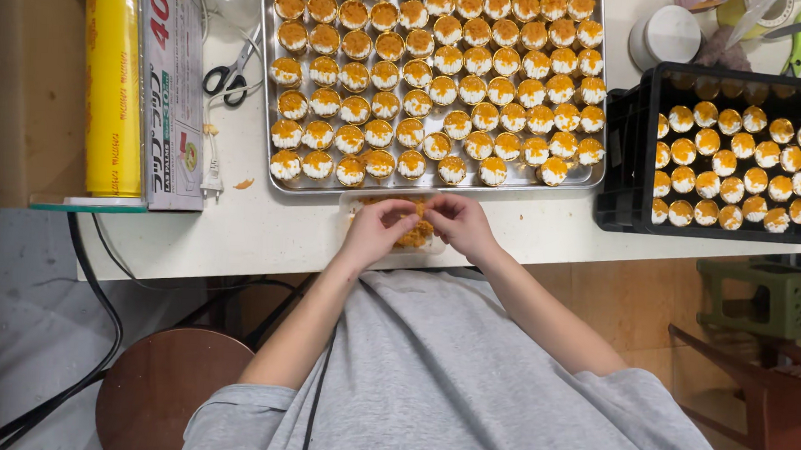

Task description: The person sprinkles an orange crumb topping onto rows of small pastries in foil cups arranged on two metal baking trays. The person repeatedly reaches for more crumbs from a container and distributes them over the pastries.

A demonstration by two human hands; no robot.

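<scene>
A white counter [265, 228] carries a steel baking tray [266, 111] packed with rows of small cream-filled cups dusted orange [443, 83], with a black crate [624, 154] of more cups to its right. At the counter's near edge, just below the tray, a clear plastic tub of orange crumbs [415, 236] sits under both hands. The left hand [375, 230] and right hand [459, 223] meet over it, each grip pinching crumbs at the fingertips.

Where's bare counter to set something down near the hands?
Free: white counter strip between the silver baking tray, the wrap box and the left hand; also between right hand and black plastic crate. Crowded: tray and crate, both full of small topped cups.
</scene>
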